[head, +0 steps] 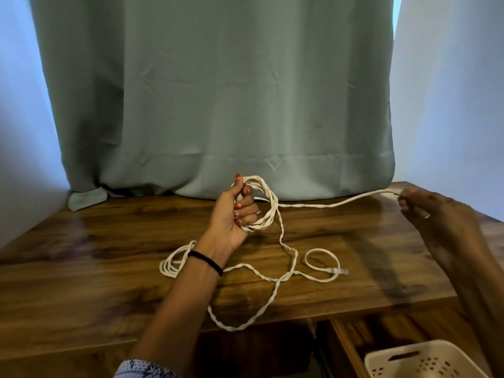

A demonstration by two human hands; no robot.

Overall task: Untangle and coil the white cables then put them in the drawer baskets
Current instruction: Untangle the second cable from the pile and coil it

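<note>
My left hand [234, 214] grips a coil of white cable [266, 203] above the wooden table, its loops wound round my fingers. From the coil a strand runs right to a plug [398, 191], which my right hand [436, 222] pinches at the table's far right. Two twisted white cable strands [275, 293] trail from the coil down over the front edge. A second plug [336, 270] lies on the table at the end of a small loop. Another loose bundle of loops [174, 264] lies partly hidden behind my left wrist.
The wooden table [81, 268] ends at a green curtain [218, 105] at the back. Below the front edge at the right, an open drawer [351, 347] holds a cream perforated basket [425, 361].
</note>
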